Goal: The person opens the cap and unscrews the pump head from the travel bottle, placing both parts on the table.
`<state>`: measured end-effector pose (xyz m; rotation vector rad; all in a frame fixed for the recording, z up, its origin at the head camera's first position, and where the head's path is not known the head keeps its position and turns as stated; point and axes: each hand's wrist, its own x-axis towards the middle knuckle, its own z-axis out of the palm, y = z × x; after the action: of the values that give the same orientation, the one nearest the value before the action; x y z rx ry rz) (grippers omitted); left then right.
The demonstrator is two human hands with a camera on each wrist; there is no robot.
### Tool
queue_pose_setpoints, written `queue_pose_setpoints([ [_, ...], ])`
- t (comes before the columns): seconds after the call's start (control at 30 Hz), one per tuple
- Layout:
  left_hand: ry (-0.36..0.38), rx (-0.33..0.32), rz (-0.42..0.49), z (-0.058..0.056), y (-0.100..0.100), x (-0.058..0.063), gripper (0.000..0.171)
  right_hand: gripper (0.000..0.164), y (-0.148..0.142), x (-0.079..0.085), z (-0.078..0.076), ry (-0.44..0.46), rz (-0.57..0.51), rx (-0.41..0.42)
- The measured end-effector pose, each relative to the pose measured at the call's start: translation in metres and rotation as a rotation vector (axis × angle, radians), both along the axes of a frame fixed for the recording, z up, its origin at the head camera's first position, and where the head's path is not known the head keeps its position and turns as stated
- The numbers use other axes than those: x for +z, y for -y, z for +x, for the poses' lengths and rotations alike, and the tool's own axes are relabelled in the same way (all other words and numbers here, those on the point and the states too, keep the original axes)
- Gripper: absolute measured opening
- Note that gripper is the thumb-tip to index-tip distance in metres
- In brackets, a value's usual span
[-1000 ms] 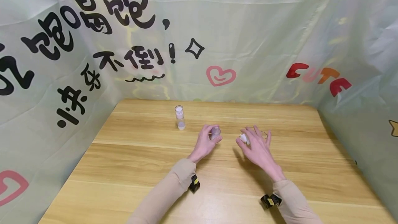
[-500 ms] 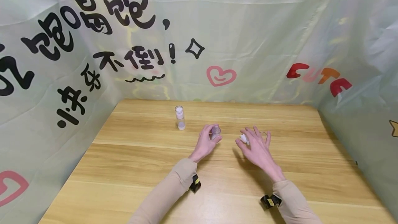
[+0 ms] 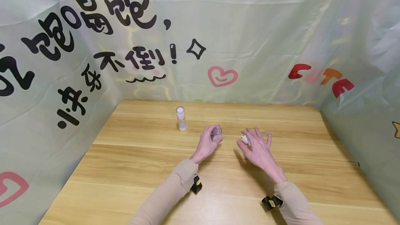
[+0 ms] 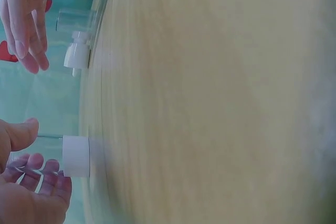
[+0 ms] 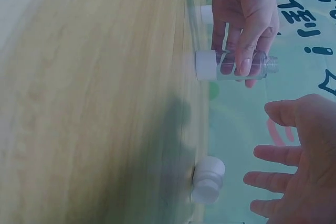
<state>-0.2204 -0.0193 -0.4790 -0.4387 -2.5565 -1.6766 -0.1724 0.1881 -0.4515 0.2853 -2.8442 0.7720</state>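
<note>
A clear bottle stood upright in the left hand, its white base down at the table and its bare threaded neck uppermost. The left hand pinched it, thumb on one side of the glass and fingers round the other.

To the right of the bottle, the right hand had its fingers spread and held nothing. Below it, just to the right of the bottle, a white pump head lay on the table, apart from the fingers. A clear cap stood beyond the pump head, farther right of the bottle, partly behind the right hand in the head view.

To the left of the bottle and farther back, a second bottle stood upright, with a white pump under a clear cover. Well behind the bottle hung a pale cloth printed with black lettering and a pink heart. Nearer the person than the bottle, beige sleeves covered both forearms, with a small black device at each wrist.
</note>
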Motion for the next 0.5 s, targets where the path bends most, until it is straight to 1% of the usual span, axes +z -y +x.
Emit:
queue_pose_setpoints([
  [0.13,0.014,0.004,-0.010,0.002,0.000,0.001,0.055,0.054,0.000,0.000,0.000,-0.002,-0.002,0.001],
  [0.27,0.028,0.028,-0.046,0.006,0.001,0.004,0.072,0.053,0.000,0.000,0.000,-0.009,-0.008,0.002],
  [0.37,0.007,0.054,-0.074,0.009,0.002,0.008,0.080,0.053,-0.001,-0.001,0.000,-0.017,-0.013,0.002],
  [0.43,-0.006,0.076,-0.069,0.012,0.003,0.010,0.083,0.053,-0.001,-0.002,0.001,-0.025,-0.016,0.002],
  [0.5,-0.012,0.109,-0.035,0.014,0.004,0.012,0.082,0.053,-0.001,-0.003,0.001,-0.037,-0.021,0.003],
])
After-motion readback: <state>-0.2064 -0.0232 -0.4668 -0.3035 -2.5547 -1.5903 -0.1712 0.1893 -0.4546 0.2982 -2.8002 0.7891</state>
